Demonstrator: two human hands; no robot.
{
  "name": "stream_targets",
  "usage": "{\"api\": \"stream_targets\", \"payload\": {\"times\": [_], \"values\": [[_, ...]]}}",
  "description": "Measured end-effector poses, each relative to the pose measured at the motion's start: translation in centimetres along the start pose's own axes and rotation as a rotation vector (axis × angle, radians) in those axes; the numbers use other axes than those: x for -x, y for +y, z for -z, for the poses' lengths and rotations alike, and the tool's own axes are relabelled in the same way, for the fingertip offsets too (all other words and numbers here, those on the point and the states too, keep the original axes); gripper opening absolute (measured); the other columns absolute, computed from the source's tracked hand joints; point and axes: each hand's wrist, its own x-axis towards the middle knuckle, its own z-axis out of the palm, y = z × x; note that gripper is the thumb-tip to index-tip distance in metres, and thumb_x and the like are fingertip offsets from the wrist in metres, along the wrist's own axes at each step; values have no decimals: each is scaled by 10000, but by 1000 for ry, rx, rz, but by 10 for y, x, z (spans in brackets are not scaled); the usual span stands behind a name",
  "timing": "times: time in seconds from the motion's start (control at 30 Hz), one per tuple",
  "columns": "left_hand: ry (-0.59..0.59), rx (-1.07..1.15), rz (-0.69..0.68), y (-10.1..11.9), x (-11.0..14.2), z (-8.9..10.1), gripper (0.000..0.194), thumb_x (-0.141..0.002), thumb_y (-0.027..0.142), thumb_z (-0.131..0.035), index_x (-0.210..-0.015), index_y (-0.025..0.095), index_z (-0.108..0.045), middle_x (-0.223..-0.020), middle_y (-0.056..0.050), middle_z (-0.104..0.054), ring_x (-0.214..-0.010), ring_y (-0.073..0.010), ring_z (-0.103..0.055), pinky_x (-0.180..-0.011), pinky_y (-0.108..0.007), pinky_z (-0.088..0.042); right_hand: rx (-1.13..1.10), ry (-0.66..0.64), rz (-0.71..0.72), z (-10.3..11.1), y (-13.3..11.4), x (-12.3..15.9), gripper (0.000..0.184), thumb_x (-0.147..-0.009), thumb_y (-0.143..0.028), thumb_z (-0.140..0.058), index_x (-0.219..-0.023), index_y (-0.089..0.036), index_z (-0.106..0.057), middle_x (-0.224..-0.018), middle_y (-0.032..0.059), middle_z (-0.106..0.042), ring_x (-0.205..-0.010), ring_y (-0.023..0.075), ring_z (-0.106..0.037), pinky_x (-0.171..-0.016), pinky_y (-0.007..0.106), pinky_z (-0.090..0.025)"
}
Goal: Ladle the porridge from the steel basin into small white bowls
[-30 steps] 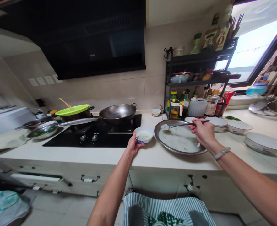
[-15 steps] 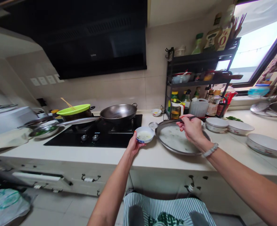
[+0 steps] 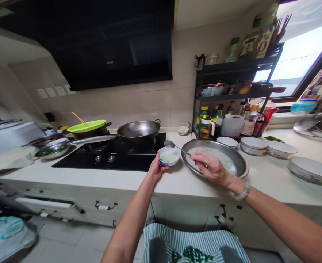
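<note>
My left hand (image 3: 157, 168) grips a small white bowl with a blue outer side (image 3: 168, 157); pale, cloudy liquid lies inside it. Closed round a dark handle, my right hand (image 3: 211, 166) holds a ladle (image 3: 169, 144), whose metal head is over the far rim of the bowl. Below and behind the right hand sits a wide metal basin (image 3: 240, 160) of whitish liquid with bits in it. The right hand is above the near part of this basin and hides some of it.
An empty-looking wok (image 3: 138, 129) stands on the black stove (image 3: 81, 157). At the left are a pot with a green colander (image 3: 87, 126) and a pan of greens (image 3: 54, 149). White bowls (image 3: 281, 149) line the right counter, before a black rack (image 3: 237, 96) of bottles.
My right hand has moved left and down, and the ladle head has gone from beside the basin rim to above the small bowl. My left hand and the bowl hold nearly the same place.
</note>
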Motion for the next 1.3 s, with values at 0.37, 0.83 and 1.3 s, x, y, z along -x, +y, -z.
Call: {"api": "stream_targets", "payload": {"times": [0.37,0.83,1.3], "values": [[34,-8,19,1,1,-2,501,-922,474,-477,-1189,56,-549,-784,-124,-674,-501,-160,-639,-460,-287,-582,-334,810,-840,30,38,3,126,-737,-296,-623,-799,-201,-568,-517,-12,-587,-428,125,-548,-337,198,-396],[22,-24,-10,-2,-2,3,477,-921,474,-477,-1133,57,-571,-755,-116,-673,-487,-172,-644,-424,-267,-561,90,409,-785,38,45,45,125,-790,-284,-566,-855,-196,-625,-482,-29,-583,-394,145,-568,-383,231,-435],[32,-18,6,-1,1,0,476,-941,453,-442,-1186,56,-537,-766,-113,-673,-499,-172,-644,-423,-267,-558,-224,865,-968,58,62,34,46,-693,-158,-589,-712,-196,-571,-451,0,-585,-386,123,-532,-283,176,-378]]}}
